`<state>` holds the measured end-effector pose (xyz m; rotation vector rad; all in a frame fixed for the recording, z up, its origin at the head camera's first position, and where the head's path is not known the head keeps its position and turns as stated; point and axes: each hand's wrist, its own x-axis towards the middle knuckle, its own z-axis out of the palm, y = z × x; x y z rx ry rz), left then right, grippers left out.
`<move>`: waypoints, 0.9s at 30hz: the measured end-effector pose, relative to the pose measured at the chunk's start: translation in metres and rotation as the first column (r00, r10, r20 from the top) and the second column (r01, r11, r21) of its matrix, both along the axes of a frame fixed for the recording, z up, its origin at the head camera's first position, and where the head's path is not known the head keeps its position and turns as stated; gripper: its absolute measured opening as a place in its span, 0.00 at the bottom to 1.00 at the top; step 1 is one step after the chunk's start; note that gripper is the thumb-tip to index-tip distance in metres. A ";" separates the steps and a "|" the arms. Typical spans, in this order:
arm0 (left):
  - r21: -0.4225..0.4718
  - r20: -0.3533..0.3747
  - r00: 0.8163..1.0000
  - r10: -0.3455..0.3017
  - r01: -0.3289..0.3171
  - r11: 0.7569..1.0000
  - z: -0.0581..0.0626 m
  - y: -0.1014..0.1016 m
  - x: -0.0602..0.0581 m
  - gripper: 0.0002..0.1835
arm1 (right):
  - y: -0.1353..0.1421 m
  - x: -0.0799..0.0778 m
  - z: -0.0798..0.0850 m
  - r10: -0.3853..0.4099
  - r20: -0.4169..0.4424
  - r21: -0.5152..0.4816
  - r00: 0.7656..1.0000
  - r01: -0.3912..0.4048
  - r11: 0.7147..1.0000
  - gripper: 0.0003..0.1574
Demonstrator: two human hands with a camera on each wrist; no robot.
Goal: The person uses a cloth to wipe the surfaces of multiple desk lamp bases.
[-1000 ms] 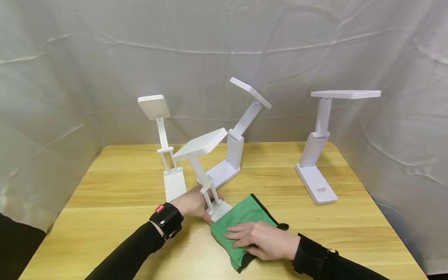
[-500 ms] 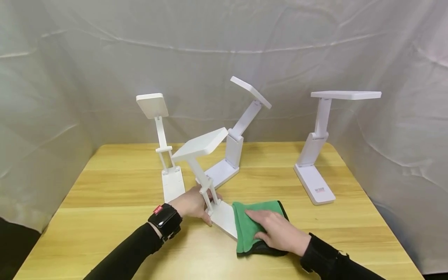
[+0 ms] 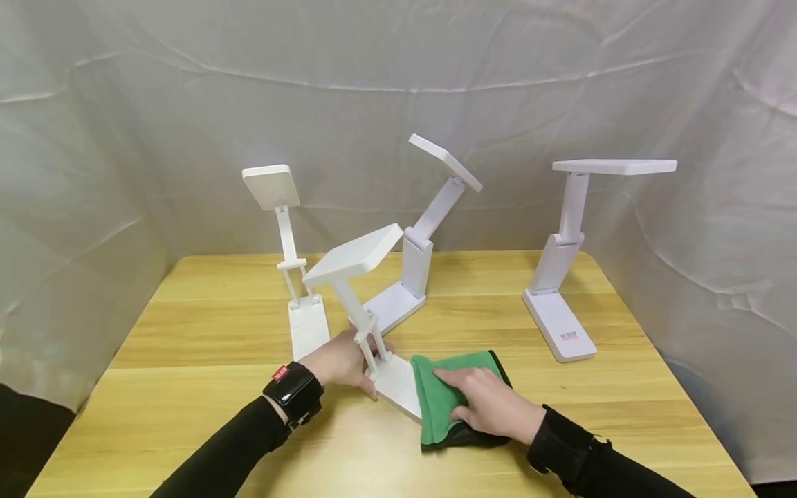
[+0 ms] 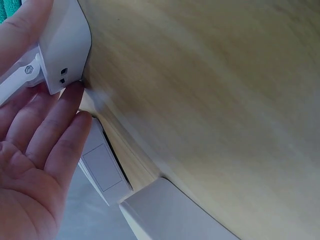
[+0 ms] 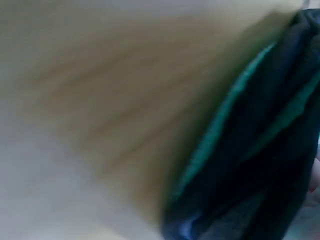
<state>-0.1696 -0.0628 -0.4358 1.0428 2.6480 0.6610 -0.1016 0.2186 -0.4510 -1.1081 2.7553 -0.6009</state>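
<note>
A white folding desk lamp (image 3: 398,384) stands at the front middle, its flat head tilted over its jointed arm. My left hand (image 3: 339,360) grips the back end of its base, thumb on the near side and fingers on the far side. In the left wrist view, the lamp base (image 4: 67,42) shows two small ports beside my fingers. A folded green cloth (image 3: 476,361) with black edging covers the base's front end. My right hand (image 3: 495,407) holds the cloth against that end, its thumb and index finger spread; the other fingers are mostly hidden. Cloth folds (image 5: 240,130) fill the right wrist view's right side.
Three more white desk lamps stand unfolded on the wooden table (image 3: 205,311): a left lamp (image 3: 309,328), a middle lamp (image 3: 416,266) close behind the held one, and a right lamp (image 3: 560,325). A pale curtain (image 3: 373,62) surrounds the table's back and sides.
The cloth and my right hand have slid right along the base to its front end, baring the white top. Over the last half second they barely move. My left hand stays in place.
</note>
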 end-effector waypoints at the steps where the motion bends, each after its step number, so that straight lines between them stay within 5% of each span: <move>1: -0.001 -0.001 1.000 0.000 0.000 1.000 0.000 0.000 0.000 0.37 | -0.001 0.000 0.000 -0.004 -0.021 -0.003 1.000 0.003 1.000 0.41; 7: -0.009 0.033 0.999 0.014 -0.013 1.000 0.001 -0.001 0.001 0.38 | 0.001 0.000 0.000 -0.003 -0.170 -0.003 0.985 0.003 1.000 0.30; 11: 0.010 0.087 0.996 0.016 -0.017 1.000 0.004 -0.002 0.003 0.38 | 0.004 0.001 -0.001 -0.022 -0.194 -0.037 0.981 0.015 0.999 0.28; 19: 0.041 0.067 0.997 -0.047 0.045 0.998 -0.001 -0.018 0.014 0.39 | 0.000 0.011 -0.001 -0.003 -0.063 -0.130 0.998 -0.005 0.991 0.28; 27: 0.227 0.077 0.985 0.155 -0.168 0.959 -0.006 -0.026 0.045 0.22 | 0.002 0.020 0.000 0.016 0.148 -0.255 0.989 0.022 0.967 0.27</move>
